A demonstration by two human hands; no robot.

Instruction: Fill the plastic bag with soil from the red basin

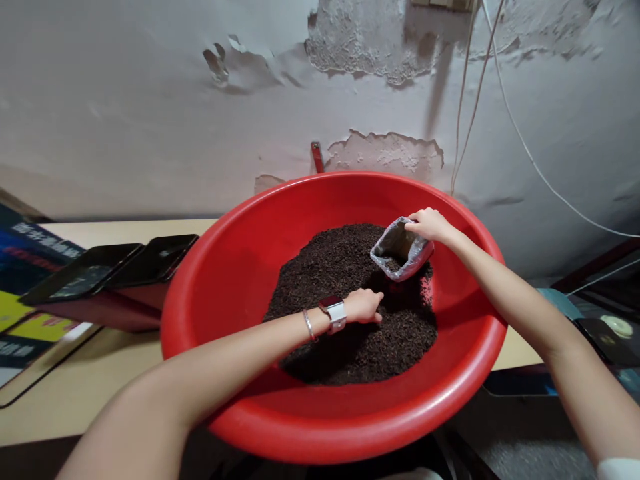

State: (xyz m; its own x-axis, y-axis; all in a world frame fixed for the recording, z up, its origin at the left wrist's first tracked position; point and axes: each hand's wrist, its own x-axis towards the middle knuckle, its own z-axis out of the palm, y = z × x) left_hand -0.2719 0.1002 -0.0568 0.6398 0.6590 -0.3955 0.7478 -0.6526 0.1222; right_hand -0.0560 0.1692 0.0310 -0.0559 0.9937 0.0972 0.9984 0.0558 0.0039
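A wide red plastic basin (200,287) holds a heap of dark, dry bits that look like loose tea leaves (320,267). My right hand (430,224) grips the top rim of a small clear plastic-lined bag (407,263). The bag leans with its mouth toward the left, and some dark bits show inside. Low over the heap, below the bag, is my left hand (364,307), palm down with fingers curled. Its fingertips are partly hidden, so what they hold cannot be made out. A white-banded watch (334,313) and a bracelet are on the left wrist.
Black trays (85,270) stand left of the basin on a pale tabletop (130,363), beside a printed box (25,293). Behind is a wall with peeling plaster (380,153). White cables (520,127) hang at right. A dark object with a round pale piece (616,326) lies far right.
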